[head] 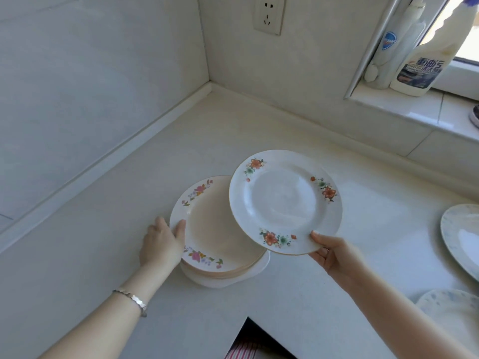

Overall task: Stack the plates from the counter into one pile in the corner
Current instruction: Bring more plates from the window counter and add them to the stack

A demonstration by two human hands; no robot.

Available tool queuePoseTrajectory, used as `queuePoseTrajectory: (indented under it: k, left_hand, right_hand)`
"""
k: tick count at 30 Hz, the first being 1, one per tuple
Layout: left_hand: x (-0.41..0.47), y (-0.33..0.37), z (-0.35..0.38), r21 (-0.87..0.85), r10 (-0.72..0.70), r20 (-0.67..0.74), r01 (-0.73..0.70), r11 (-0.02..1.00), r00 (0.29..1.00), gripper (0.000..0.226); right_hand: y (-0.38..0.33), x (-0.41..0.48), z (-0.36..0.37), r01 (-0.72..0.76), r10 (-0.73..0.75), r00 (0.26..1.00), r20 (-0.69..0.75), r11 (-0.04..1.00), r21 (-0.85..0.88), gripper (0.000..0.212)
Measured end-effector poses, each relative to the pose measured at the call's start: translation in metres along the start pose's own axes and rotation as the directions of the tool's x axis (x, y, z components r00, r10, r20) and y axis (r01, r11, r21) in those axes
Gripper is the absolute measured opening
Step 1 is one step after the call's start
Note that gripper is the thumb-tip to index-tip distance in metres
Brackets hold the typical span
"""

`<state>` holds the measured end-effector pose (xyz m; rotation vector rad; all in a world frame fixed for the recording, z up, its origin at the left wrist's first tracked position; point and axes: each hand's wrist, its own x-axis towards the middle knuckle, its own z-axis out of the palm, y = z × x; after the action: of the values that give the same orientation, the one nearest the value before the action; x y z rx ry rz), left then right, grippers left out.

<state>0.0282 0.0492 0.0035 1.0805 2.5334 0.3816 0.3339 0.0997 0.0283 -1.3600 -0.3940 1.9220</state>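
Observation:
A pile of plates (pixel 207 229) sits on the white counter (pixel 103 229), its top plate cream with pink flowers on the rim. My left hand (pixel 162 242) grips the left edge of this pile, thumb on the rim. My right hand (pixel 334 255) pinches the near edge of a white plate with orange flowers (pixel 282 200). That plate is held in the air, tilted, overlapping the right side of the pile.
Two pale blue speckled plates (pixel 461 237) (pixel 451 307) lie at the right edge of the counter. Cleaner bottles (pixel 425 55) stand on the window sill (pixel 404 107) at the upper right. The walls meet in a corner (pixel 210 81) behind the pile. The counter's front edge has a notch (pixel 248 320).

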Motion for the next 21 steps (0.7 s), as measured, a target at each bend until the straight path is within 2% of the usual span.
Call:
queuePoseTrajectory:
  k: [1,3,5,8,11,13,16,18,21]
  left_hand:
    - [-0.002,0.002,0.004,-0.224,-0.010,0.016,0.013,0.975,1.000,0.048]
    - [-0.006,0.009,0.009,-0.589,-0.048,0.094,0.094,0.803,0.994,0.045]
    - [-0.008,0.015,0.010,-0.736,-0.120,0.147,0.190,0.650,0.982,0.047]
    - [-0.005,0.014,0.011,-0.786,-0.200,0.219,0.294,0.544,0.955,0.048]
    - [-0.005,0.012,0.006,-0.811,-0.171,0.316,0.359,0.461,0.933,0.046]
    - [-0.003,0.009,0.007,-0.822,-0.142,0.329,0.357,0.443,0.934,0.048]
    - [0.002,0.003,0.010,-0.793,-0.136,0.370,0.389,0.468,0.919,0.054]
    - [0.005,0.000,0.012,-0.756,-0.180,0.392,0.427,0.496,0.902,0.060]
    - [0.009,-0.005,0.016,-0.729,-0.221,0.404,0.458,0.509,0.888,0.067]
  right_hand:
    - [0.002,0.001,0.004,-0.005,0.005,1.000,0.003,0.999,-0.033,0.015]
    - [0.006,0.002,0.014,-0.033,0.034,0.999,0.013,0.995,-0.090,0.013]
    - [0.010,0.005,0.026,-0.069,0.073,0.997,0.022,0.986,-0.151,0.013]
    - [0.020,0.012,0.044,-0.109,0.114,0.993,0.012,0.971,-0.212,0.011]
    - [0.028,0.018,0.057,-0.114,0.122,0.992,0.015,0.954,-0.278,0.012]
    - [0.031,0.020,0.063,-0.090,0.108,0.993,0.038,0.941,-0.327,0.013]
    - [0.032,0.021,0.071,-0.035,0.084,0.992,0.090,0.895,-0.445,0.012]
    - [0.032,0.020,0.076,0.003,0.063,0.994,0.086,0.789,-0.615,0.011]
    - [0.031,0.021,0.079,0.030,0.032,0.998,0.055,0.517,-0.855,0.026]
